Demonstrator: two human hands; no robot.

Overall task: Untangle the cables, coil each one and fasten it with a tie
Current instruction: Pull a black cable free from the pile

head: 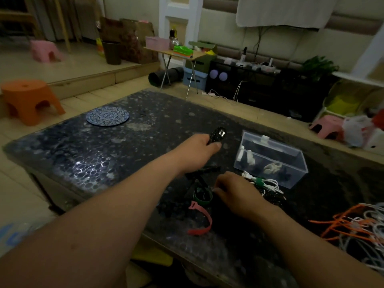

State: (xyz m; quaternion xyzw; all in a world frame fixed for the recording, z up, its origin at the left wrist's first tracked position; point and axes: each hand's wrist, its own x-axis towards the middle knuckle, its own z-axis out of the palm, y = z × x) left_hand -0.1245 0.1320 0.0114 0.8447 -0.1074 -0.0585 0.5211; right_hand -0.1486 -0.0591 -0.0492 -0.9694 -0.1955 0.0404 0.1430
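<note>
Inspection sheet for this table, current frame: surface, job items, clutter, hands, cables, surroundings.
Surface: dark pebble-patterned table, glossy.
Job's things: pink tie and green tie lie by the right hand; clear box holds small pieces.
Clutter: round patterned mat, far left.
Hands: left hand grips black braided cable; right hand rests on black cables, grip unclear.
Cables: white bundle beside box; orange and white tangle at right edge.
Surroundings: orange stool, pink stool on floor.

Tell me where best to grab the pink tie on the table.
Pinch the pink tie at its near end, coming from the front of the table; that end lies bare, while the far looped end crowds the green tie.
</note>
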